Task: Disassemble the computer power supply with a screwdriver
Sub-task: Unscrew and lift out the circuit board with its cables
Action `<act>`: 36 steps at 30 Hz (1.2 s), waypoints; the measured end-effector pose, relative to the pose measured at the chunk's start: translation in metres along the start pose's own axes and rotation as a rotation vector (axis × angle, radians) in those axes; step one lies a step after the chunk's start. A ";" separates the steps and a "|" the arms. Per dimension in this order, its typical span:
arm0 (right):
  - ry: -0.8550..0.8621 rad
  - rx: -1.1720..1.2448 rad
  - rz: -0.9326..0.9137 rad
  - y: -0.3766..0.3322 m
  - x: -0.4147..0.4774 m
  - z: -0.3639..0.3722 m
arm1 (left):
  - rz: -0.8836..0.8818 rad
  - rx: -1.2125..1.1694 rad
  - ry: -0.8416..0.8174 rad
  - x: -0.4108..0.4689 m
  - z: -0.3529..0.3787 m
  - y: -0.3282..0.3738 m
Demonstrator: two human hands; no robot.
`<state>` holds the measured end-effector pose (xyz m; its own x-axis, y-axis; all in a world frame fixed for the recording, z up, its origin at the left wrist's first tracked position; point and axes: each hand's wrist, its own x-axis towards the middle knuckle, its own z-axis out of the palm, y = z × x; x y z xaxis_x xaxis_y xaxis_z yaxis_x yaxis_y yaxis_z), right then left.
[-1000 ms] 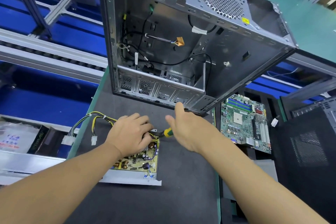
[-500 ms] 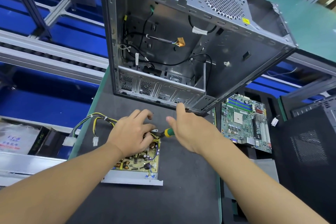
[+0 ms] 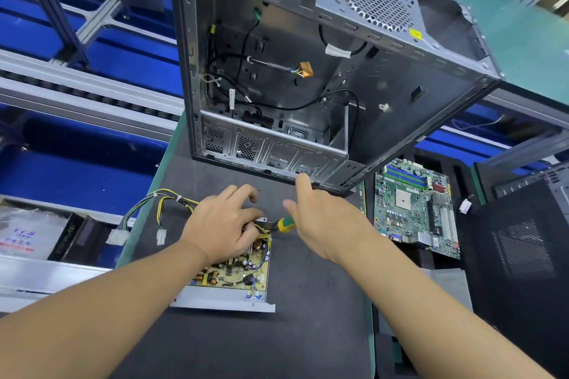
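The opened power supply (image 3: 234,274) lies on the dark mat, its yellow circuit board bare on a grey metal base. Its yellow and black cable bundle (image 3: 157,201) trails off to the left and ends in white plugs. My left hand (image 3: 221,224) sits on the unit's far end with fingers curled down onto it and the index finger lifted. My right hand (image 3: 323,224) holds a screwdriver (image 3: 284,222) by its green and yellow handle, thumb and index finger sticking out. The screwdriver tip points left and is hidden under my left fingers.
An open, emptied computer case (image 3: 338,144) stands just behind my hands. To the right a green motherboard (image 3: 415,209) lies flat next to a black case panel (image 3: 523,255). Grey conveyor rails (image 3: 77,95) and a packaged box (image 3: 30,234) are on the left.
My left index finger has lifted and stretched out from the curled position. Both hands and the screwdriver stay in nearly the same place.
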<state>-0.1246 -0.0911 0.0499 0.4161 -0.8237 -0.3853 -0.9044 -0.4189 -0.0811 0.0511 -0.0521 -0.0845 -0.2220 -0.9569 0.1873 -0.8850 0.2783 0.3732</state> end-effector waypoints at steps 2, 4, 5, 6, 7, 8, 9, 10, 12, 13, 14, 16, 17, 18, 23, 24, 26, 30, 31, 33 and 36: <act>-0.031 0.080 -0.040 0.001 0.002 -0.002 | -0.002 -0.009 0.008 0.001 0.000 0.000; -0.129 0.173 -0.053 0.004 0.005 -0.007 | 0.004 -0.005 0.012 0.001 -0.001 0.000; -0.175 0.200 -0.048 0.005 0.005 -0.008 | 0.008 -0.003 0.015 0.001 0.000 0.000; -0.197 0.216 -0.038 0.005 0.005 -0.008 | 0.010 -0.001 0.018 0.001 0.000 0.000; -0.186 0.225 -0.024 0.005 0.004 -0.007 | 0.011 -0.001 0.020 0.001 0.000 0.000; -0.150 0.224 -0.005 0.004 0.003 -0.005 | 0.008 -0.002 0.021 0.001 0.000 0.000; -0.099 0.191 0.012 0.003 0.001 -0.003 | 0.005 -0.003 0.022 0.001 0.001 0.000; -0.050 0.119 0.019 0.002 0.000 -0.001 | 0.003 -0.004 0.024 0.001 0.001 0.000; -0.004 -0.006 0.011 0.002 0.000 0.000 | 0.005 -0.006 0.023 0.001 0.001 0.000; -0.007 -0.006 0.004 0.002 0.000 0.000 | 0.006 -0.004 0.022 0.001 0.001 0.000; -0.025 0.025 -0.009 0.002 0.001 -0.001 | 0.005 -0.002 0.020 0.001 0.001 0.000; -0.079 0.118 -0.048 0.003 0.002 -0.004 | 0.003 -0.001 0.016 0.000 0.000 0.000; -0.110 0.159 -0.061 0.004 0.004 -0.005 | 0.004 0.001 0.013 0.000 0.000 0.000; -0.139 0.193 -0.064 0.005 0.004 -0.007 | 0.005 0.004 0.011 0.000 0.000 0.000; -0.036 0.159 -0.014 0.003 0.001 0.001 | 0.002 0.005 0.013 0.000 0.000 0.000; 0.022 0.060 -0.005 0.002 0.000 0.003 | -0.001 0.005 0.011 0.000 0.001 0.000; 0.083 -0.057 -0.009 0.001 0.001 0.004 | -0.002 0.002 0.012 0.000 0.001 0.000; -0.010 0.106 -0.079 0.002 0.005 0.000 | -0.003 0.001 0.016 0.001 0.001 0.000; -0.049 0.151 -0.080 0.002 0.006 -0.002 | -0.004 -0.001 0.019 0.001 0.001 0.000; -0.108 0.195 -0.065 0.001 0.006 -0.004 | -0.002 -0.004 0.024 0.000 0.001 0.000; -0.036 0.100 -0.005 -0.002 0.003 -0.001 | -0.003 -0.006 0.028 0.001 0.001 0.001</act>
<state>-0.1215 -0.0928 0.0499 0.4182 -0.8067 -0.4175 -0.9081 -0.3810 -0.1736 0.0498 -0.0531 -0.0850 -0.2075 -0.9551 0.2117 -0.8832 0.2760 0.3793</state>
